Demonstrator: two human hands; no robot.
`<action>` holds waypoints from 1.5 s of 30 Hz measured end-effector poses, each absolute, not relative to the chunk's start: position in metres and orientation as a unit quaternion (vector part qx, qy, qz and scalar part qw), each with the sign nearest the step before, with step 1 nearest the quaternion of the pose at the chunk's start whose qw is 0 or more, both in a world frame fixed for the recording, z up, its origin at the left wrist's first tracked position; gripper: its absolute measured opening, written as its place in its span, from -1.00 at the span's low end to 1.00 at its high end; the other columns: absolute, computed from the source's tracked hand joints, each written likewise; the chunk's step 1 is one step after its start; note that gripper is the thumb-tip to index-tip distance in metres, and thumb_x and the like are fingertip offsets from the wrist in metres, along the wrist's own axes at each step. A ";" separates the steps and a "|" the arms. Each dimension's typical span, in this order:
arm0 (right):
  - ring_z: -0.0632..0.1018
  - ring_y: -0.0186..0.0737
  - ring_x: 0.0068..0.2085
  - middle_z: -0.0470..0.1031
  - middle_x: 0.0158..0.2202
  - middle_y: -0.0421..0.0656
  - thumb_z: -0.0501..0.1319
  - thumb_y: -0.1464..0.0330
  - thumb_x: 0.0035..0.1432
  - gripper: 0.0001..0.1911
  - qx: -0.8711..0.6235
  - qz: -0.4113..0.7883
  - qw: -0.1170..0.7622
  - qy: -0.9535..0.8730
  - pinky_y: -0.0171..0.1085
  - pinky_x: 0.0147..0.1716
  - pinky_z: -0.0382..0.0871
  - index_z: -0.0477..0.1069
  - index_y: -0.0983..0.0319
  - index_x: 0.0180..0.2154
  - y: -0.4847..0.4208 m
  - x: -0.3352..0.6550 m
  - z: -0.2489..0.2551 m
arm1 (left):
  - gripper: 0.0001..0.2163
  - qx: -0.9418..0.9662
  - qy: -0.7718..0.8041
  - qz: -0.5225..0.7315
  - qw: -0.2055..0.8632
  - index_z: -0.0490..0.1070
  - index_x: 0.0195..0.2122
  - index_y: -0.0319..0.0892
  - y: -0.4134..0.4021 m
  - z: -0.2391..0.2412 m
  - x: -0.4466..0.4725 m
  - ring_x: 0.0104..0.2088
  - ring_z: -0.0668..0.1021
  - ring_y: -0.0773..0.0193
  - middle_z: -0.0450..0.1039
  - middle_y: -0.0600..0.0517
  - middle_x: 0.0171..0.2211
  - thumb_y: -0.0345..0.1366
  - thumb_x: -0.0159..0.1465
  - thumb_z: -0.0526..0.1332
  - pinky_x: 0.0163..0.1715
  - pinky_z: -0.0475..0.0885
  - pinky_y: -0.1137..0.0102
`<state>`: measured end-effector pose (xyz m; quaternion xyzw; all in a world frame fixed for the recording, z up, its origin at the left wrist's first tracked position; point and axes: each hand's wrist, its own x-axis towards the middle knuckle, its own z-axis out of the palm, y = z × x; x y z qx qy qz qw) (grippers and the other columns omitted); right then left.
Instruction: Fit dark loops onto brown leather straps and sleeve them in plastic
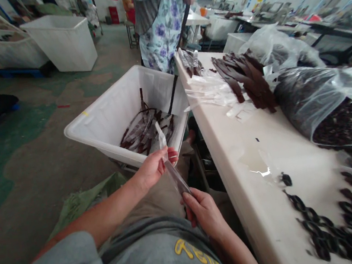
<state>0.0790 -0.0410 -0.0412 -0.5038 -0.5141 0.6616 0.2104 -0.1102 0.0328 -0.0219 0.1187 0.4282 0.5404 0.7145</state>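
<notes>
In front of my lap I hold a long, narrow clear plastic sleeve (176, 178) with a dark strip inside its lower part. My left hand (155, 167) pinches the sleeve near its upper, whitish end, which sticks up past the fingers. My right hand (203, 209) is closed round its lower end, thumb on top; the fingers beneath are partly hidden. Just beyond my hands stands a white plastic tub (97, 132), where dark brown strips in clear sleeves (143, 132) lie loosely piled.
To my right runs a white table (232, 159) with dark brown strips (247, 78), flat clear sleeves (209, 90), black oval rings (329, 224) and a plastic bag of small dark pieces (335, 122). A person in a flowered garment (162, 33) stands behind the tub. More white bins (65, 42) stand left.
</notes>
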 end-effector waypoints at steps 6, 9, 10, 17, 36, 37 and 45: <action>0.30 -0.45 -0.70 0.29 -0.68 -0.34 0.08 0.00 0.27 -0.57 -0.503 0.647 0.207 -0.534 -0.45 -0.70 0.10 0.32 0.24 -0.38 -0.042 0.082 -0.037 | -0.80 0.090 0.474 0.541 0.689 0.54 -0.37 -0.33 0.041 -0.028 -0.125 -0.57 0.55 0.40 0.56 -0.04 -0.46 -0.31 0.32 0.22 -0.61 0.38 0.56; 0.31 -0.44 -0.70 0.30 -0.68 -0.33 0.08 0.00 0.27 -0.56 -0.509 0.639 0.229 -0.530 -0.45 -0.69 0.12 0.33 0.24 -0.37 -0.041 0.082 -0.038 | -0.85 0.080 0.461 0.584 0.663 0.53 -0.36 -0.31 0.034 -0.036 -0.124 -0.63 0.46 0.50 0.51 0.05 -0.53 -0.30 0.26 0.30 -0.65 0.30 0.61; 0.31 -0.44 -0.70 0.30 -0.68 -0.33 0.08 -0.01 0.27 -0.56 -0.509 0.641 0.234 -0.524 -0.44 -0.69 0.12 0.34 0.24 -0.37 -0.041 0.082 -0.038 | -0.83 0.085 0.441 0.586 0.675 0.54 -0.30 -0.30 0.031 -0.038 -0.122 -0.57 0.50 0.47 0.53 0.04 -0.48 -0.26 0.24 0.33 -0.60 0.35 0.60; 0.31 -0.43 -0.71 0.31 -0.67 -0.33 0.08 -0.07 0.23 -0.52 -0.499 0.666 0.276 -0.481 -0.44 -0.71 0.16 0.29 0.23 -0.37 -0.037 0.080 -0.041 | -0.60 0.167 0.382 0.515 0.749 0.59 -0.22 -0.30 0.007 -0.043 -0.093 -0.28 0.59 0.22 0.60 -0.12 -0.26 -0.12 0.01 0.49 -0.23 0.47 0.39; 0.33 -0.41 -0.70 0.32 -0.66 -0.29 -0.02 -0.10 0.26 -0.47 -0.531 0.579 0.294 -0.544 -0.43 -0.69 0.18 0.27 0.22 -0.42 -0.023 0.079 -0.034 | -0.66 0.263 0.374 0.434 0.776 0.59 -0.20 -0.29 -0.004 -0.046 -0.063 -0.57 0.51 0.29 0.53 -0.03 -0.49 -0.10 0.16 0.36 -0.53 0.39 0.41; 0.33 -0.41 -0.70 0.32 -0.65 -0.29 -0.02 -0.10 0.26 -0.47 -0.530 0.582 0.293 -0.542 -0.43 -0.69 0.18 0.28 0.22 -0.41 -0.024 0.080 -0.035 | -0.67 0.257 0.368 0.444 0.776 0.58 -0.17 -0.26 -0.003 -0.046 -0.063 -0.55 0.53 0.29 0.54 -0.02 -0.46 -0.11 0.16 0.37 -0.52 0.41 0.41; 0.34 -0.41 -0.69 0.33 -0.65 -0.30 -0.01 -0.04 0.29 -0.52 -0.526 0.582 0.294 -0.546 -0.44 -0.69 0.17 0.29 0.22 -0.39 -0.022 0.085 -0.034 | -0.64 0.243 0.390 0.484 0.745 0.60 -0.24 -0.32 0.013 -0.042 -0.066 -0.36 0.57 0.26 0.57 -0.11 -0.35 -0.08 0.12 0.40 -0.32 0.45 0.43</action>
